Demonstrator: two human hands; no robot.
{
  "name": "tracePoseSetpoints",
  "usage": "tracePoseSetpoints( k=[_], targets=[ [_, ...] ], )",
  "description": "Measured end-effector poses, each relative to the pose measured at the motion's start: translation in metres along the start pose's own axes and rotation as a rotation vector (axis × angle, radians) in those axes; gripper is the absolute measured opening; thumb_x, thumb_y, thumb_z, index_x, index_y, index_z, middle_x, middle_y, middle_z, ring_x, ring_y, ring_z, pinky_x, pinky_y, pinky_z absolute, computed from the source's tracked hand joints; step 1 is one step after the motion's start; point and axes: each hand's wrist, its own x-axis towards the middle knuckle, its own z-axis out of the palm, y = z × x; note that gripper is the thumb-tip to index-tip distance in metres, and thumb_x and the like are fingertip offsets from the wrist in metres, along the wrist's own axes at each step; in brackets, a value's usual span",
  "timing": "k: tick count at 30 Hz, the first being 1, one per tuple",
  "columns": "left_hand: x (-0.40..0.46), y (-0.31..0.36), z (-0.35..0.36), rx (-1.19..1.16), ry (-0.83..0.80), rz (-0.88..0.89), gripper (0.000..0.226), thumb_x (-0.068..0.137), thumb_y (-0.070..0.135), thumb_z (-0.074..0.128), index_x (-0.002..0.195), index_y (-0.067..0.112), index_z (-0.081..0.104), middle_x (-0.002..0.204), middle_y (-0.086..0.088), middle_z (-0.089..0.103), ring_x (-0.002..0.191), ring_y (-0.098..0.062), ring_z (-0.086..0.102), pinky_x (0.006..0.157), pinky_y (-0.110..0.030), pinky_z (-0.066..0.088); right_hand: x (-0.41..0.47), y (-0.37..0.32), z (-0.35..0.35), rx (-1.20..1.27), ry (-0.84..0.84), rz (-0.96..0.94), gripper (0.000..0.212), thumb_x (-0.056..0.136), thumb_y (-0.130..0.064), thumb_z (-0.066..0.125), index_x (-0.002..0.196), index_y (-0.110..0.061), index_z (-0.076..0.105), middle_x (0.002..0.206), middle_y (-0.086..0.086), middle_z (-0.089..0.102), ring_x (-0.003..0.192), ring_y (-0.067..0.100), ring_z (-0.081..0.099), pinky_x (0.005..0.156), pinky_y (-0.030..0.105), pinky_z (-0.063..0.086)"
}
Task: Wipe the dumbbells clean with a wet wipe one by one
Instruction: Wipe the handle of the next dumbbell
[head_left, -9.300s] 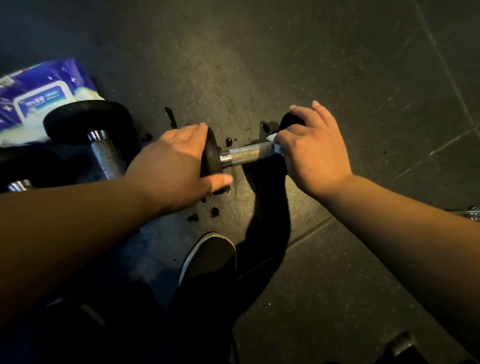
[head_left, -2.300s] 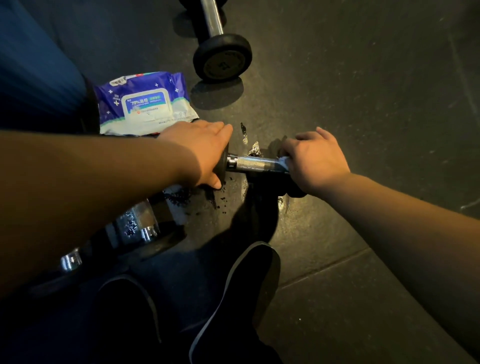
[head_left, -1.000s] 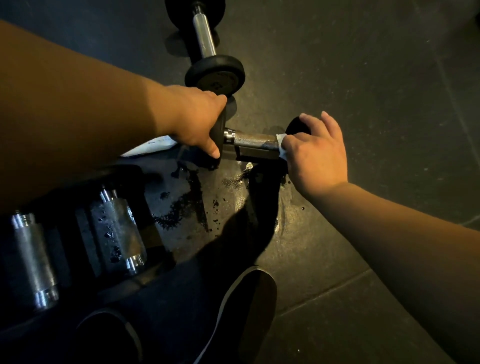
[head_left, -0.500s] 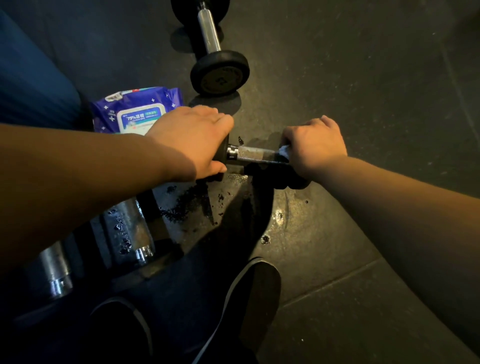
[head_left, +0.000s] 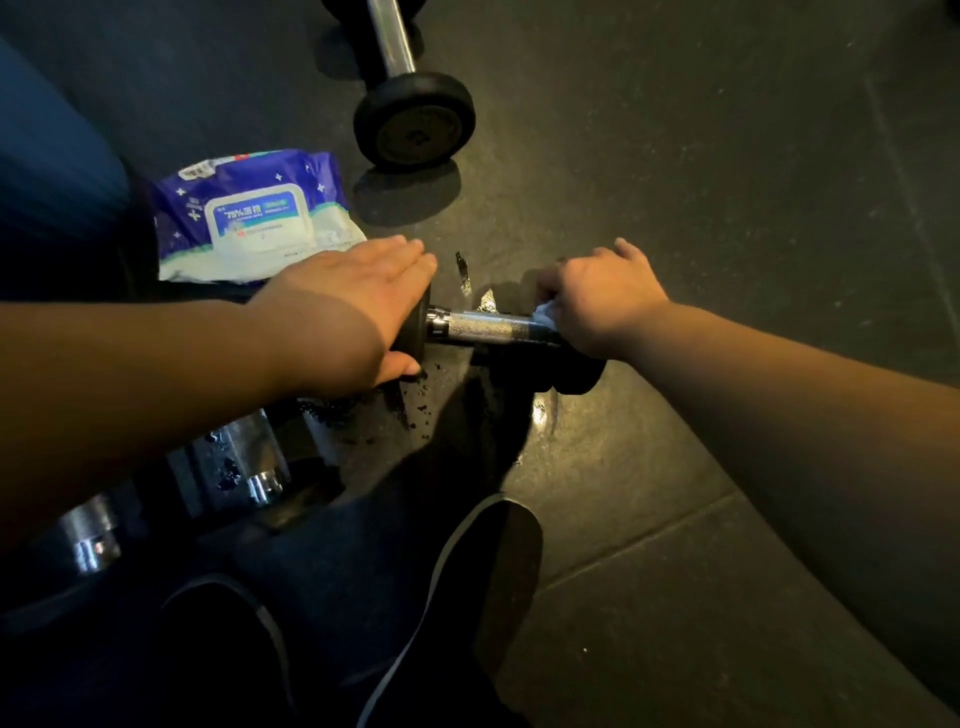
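Chrome and black rubber: the small dumbbell with a knurled chrome handle and black rubber heads (head_left: 493, 328) lies on the dark speckled rubber floor (head_left: 727, 182), mid-floor, just in front of the person's dark shoe (head_left: 483, 571).
Left hand (head_left: 353, 317): spread flat over the left head, pinning it.
Right hand (head_left: 597, 301): curled round the handle's right end, clutching the white wet wipe (head_left: 544, 314).
Risk, slipping: the floor around the dumbbell looks wet; it could roll if the left hand eases.
Risk, missed spots: I judge the heads may go unwiped.
Container: the blue-and-white wet wipe pack (head_left: 249, 218), lid apparently closed, contents hidden.
Others: a second black-headed dumbbell (head_left: 410, 104) toward the far edge; chrome-handled dumbbells (head_left: 239, 462) at the near-left edge.
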Motion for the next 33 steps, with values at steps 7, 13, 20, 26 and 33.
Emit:
tracePoseSetpoints(
  k=[7, 13, 20, 26, 33],
  targets=[
    [-0.017, 0.015, 0.006, -0.062, 0.043, 0.063, 0.078, 0.079, 0.049, 0.074, 0.139, 0.020, 0.033, 0.156, -0.006, 0.034, 0.146, -0.020, 0.027, 0.116, -0.036, 0.028, -0.025, -0.009, 0.020, -0.007, 0.010, -0.002, 0.005, 0.092, -0.032, 0.055, 0.096, -0.032, 0.057, 0.097, 0.001, 0.067, 0.115, 0.029, 0.054, 0.116, 0.048, 0.020],
    [-0.034, 0.021, 0.010, -0.104, 0.121, 0.092, 0.094, 0.077, 0.046, 0.077, 0.152, 0.024, 0.024, 0.144, -0.001, 0.045, 0.133, -0.022, 0.039, 0.108, -0.039, 0.036, -0.055, -0.020, 0.024, 0.001, 0.001, 0.021, 0.017, 0.091, -0.030, 0.053, 0.106, -0.033, 0.062, 0.099, 0.001, 0.063, 0.121, 0.029, 0.050, 0.120, 0.051, 0.015],
    [-0.046, 0.026, 0.040, -0.097, 0.147, 0.094, 0.099, 0.073, 0.052, 0.078, 0.153, 0.019, 0.029, 0.155, -0.003, 0.035, 0.141, -0.024, 0.030, 0.110, -0.043, 0.032, -0.084, -0.031, 0.037, -0.023, 0.045, 0.041, 0.026, 0.088, -0.030, 0.059, 0.114, -0.030, 0.062, 0.112, 0.003, 0.067, 0.131, 0.027, 0.045, 0.122, 0.053, 0.011],
    [-0.061, 0.037, 0.057, -0.190, 0.312, 0.079, 0.091, 0.072, 0.039, 0.083, 0.148, 0.015, 0.040, 0.142, -0.007, 0.048, 0.129, -0.031, 0.042, 0.102, -0.048, 0.040, -0.086, -0.035, 0.036, -0.053, 0.000, 0.022, 0.024, 0.089, -0.029, 0.062, 0.113, -0.030, 0.062, 0.114, 0.004, 0.066, 0.132, 0.027, 0.045, 0.122, 0.052, 0.010],
    [-0.070, 0.044, 0.063, -0.185, 0.351, 0.128, 0.089, 0.065, 0.036, 0.086, 0.143, 0.015, 0.048, 0.131, -0.006, 0.053, 0.119, -0.032, 0.047, 0.091, -0.051, 0.046, -0.084, -0.036, 0.046, -0.008, -0.027, 0.046, 0.020, 0.094, -0.032, 0.056, 0.113, -0.030, 0.061, 0.109, 0.005, 0.066, 0.125, 0.030, 0.050, 0.120, 0.052, 0.016]
  ],
)
